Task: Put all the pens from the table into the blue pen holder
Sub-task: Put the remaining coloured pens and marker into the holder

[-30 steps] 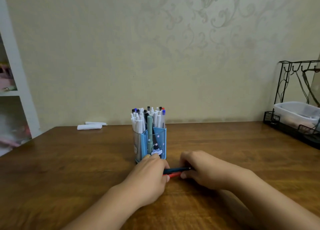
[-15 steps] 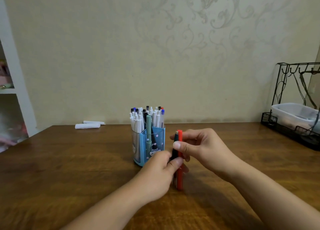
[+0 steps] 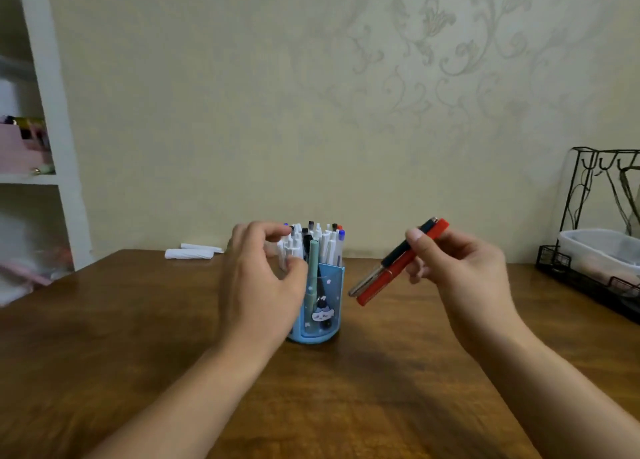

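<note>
The wooden surface (image 3: 104,354) runs back to the patterned wall, its far edge visible behind the blue pen holder (image 3: 323,306), which stands upright near the middle, well back from the near edge. Bare wood lies open on both sides of the holder and in front of it between the two forearms. At the far left, near the back edge, lie two white folded items (image 3: 189,252), one beside the other. At the right edge sits one black wire rack (image 3: 585,278) with one clear plastic tub (image 3: 602,251) in it. A white shelf unit (image 3: 52,129) stands off the left side.

The holder is packed with upright pens, mostly white-barrelled with blue, black and red tips; too crowded to count. One pale green pen (image 3: 312,268) stands in its front compartment.

The left hand (image 3: 258,285) is beside and partly in front of the holder's left side, fingers curled over the white pen tops; whether it grips any cannot be told. The right hand (image 3: 457,271) is raised above the surface to the right of the holder, apart from it, pinching two pens together between thumb and fingers: one dark pen (image 3: 391,258) with a silvery lower end and one red pen (image 3: 384,282), side by side, slanting with lower ends towards the holder.
</note>
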